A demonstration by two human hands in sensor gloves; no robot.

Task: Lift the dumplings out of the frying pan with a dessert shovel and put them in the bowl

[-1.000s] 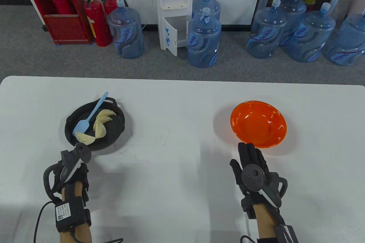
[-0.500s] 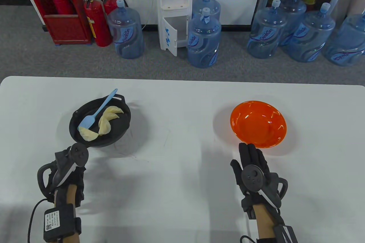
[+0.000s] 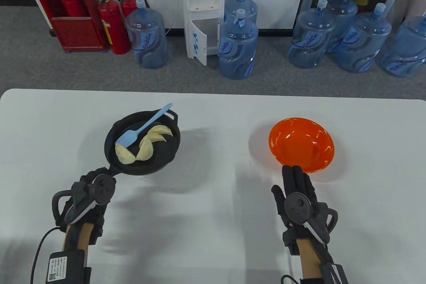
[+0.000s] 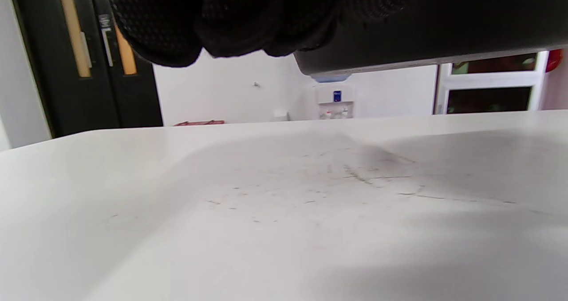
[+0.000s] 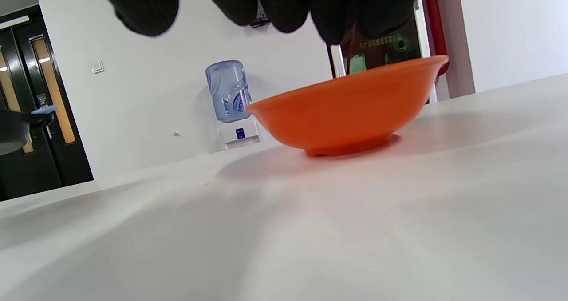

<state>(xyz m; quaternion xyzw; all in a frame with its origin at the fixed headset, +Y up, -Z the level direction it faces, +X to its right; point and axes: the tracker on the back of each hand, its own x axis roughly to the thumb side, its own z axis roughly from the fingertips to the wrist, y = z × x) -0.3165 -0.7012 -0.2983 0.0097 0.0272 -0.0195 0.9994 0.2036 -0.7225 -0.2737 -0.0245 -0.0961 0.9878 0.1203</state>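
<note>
Left hand (image 3: 90,194) curls around the handle of the frying pan (image 3: 142,145), raised at centre-left with dumplings (image 3: 143,145) and dessert shovel (image 3: 143,128) inside; right hand (image 3: 298,194), fingers straight, waits beside the bowl (image 3: 301,144) on the bench (image 3: 213,230).

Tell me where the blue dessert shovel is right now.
In the table view the dessert shovel lies inside the frying pan at left of centre, blade by the dumplings, handle sticking out over the far rim.

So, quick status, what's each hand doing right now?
Left hand grips black frying pan handle, dumplings and blue shovel inside. Right hand open by orange bowl. Nothing between.
</note>
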